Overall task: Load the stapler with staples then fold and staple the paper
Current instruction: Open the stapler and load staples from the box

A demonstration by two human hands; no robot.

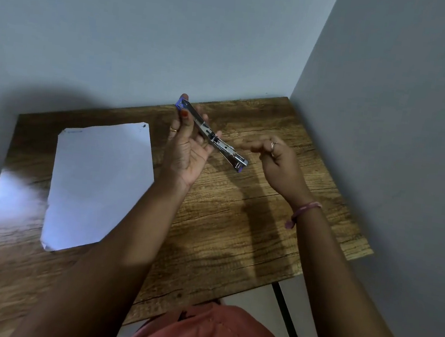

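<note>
A wooden desk is set into a wall corner; one white paper is laid flat on its left half.

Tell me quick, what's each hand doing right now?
Left hand: closed on the stapler, held above the table.
Right hand: beside the stapler, fingers pinched together; whether it holds anything cannot be told.

- I see my left hand holding the stapler up over the wooden table.
- The stapler is swung open, long and shiny, with purple ends.
- My right hand is just beside it, fingers bunched, not touching it.
- The white paper lies flat on the left.
</note>
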